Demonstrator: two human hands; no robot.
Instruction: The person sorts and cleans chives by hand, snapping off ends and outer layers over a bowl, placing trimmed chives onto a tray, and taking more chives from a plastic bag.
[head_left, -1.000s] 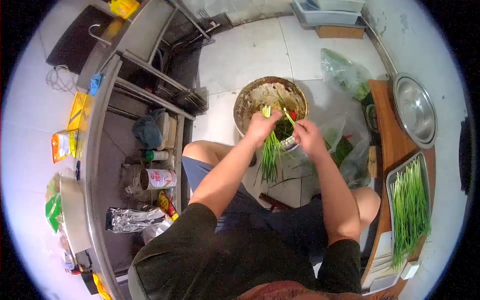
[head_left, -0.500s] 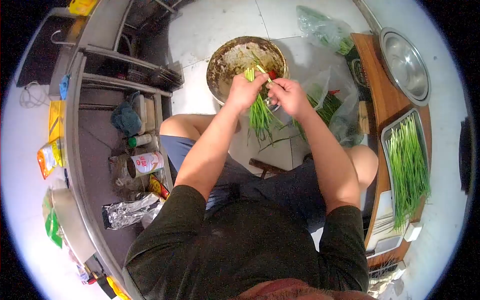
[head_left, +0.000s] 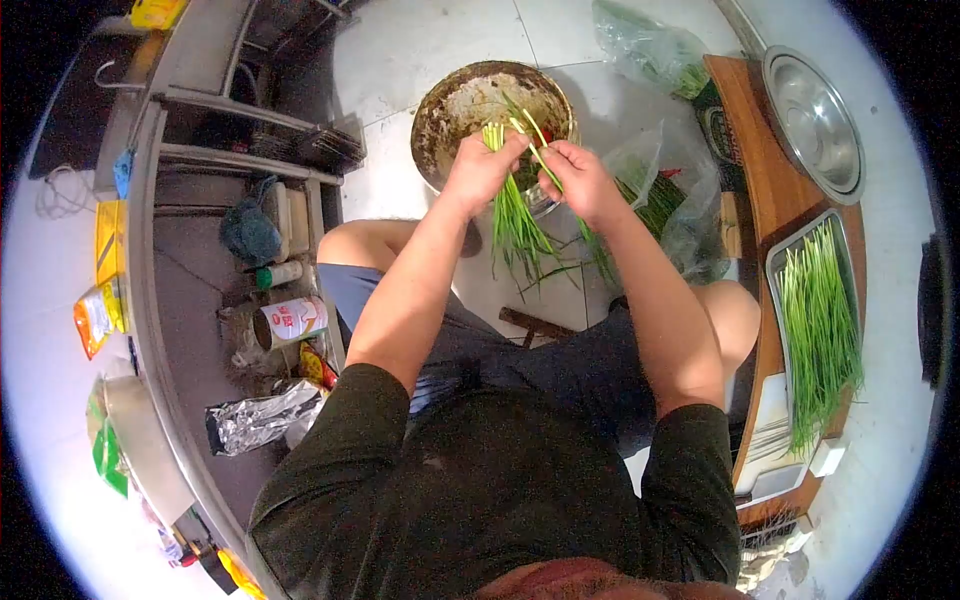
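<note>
My left hand [head_left: 478,172] is closed around a bunch of green chives [head_left: 516,222], pale stem ends up and leaves hanging down. Close beside it, my right hand [head_left: 583,183] pinches a few chive stalks [head_left: 543,150] between thumb and fingers, their pale ends slanting up to the left. Both hands are over the near edge of a round, stained bucket [head_left: 437,110], which has dark brown grime on its inner wall. Something red shows inside it, partly hidden by the hands.
On the right, a metal tray [head_left: 776,268] of lined-up chives rests on a wooden board [head_left: 745,130], with a steel basin [head_left: 815,125] farther back. Plastic bags [head_left: 690,225] with greens lie on the floor to the right. A shelf [head_left: 190,300] with a can and packets stands left.
The stalks in my right hand now stand out longer and apart from the bunch. Both hands have shifted only slightly, and the camera view has tilted a little.
</note>
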